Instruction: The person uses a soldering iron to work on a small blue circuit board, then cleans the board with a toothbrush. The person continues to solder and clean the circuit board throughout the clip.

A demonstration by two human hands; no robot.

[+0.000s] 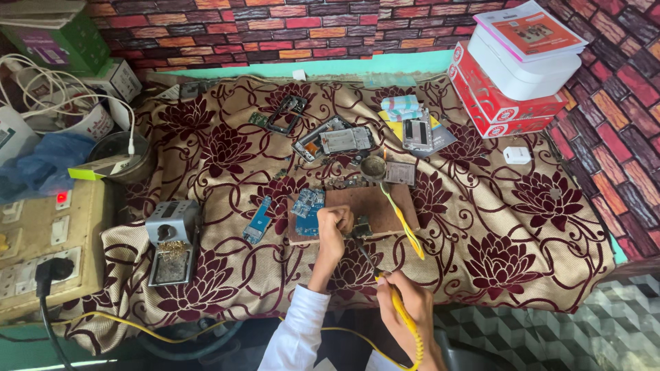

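My left hand (334, 223) is closed in a fist and presses down on a small dark circuit board (362, 227) lying on a brown wooden board (375, 206). My right hand (404, 302) grips a yellow-handled soldering iron (385, 282); its thin tip points up toward the circuit board. Blue circuit boards (307, 203) lie at the wooden board's left edge. Yellow tweezers (405, 223) rest across its right side.
A soldering-iron stand (170, 240) sits at left beside a switchboard (41, 247) with a black plug. Opened phone bodies (333, 139) and parts lie further back on the floral cloth (522, 220). Red and white boxes (512, 69) are stacked at far right.
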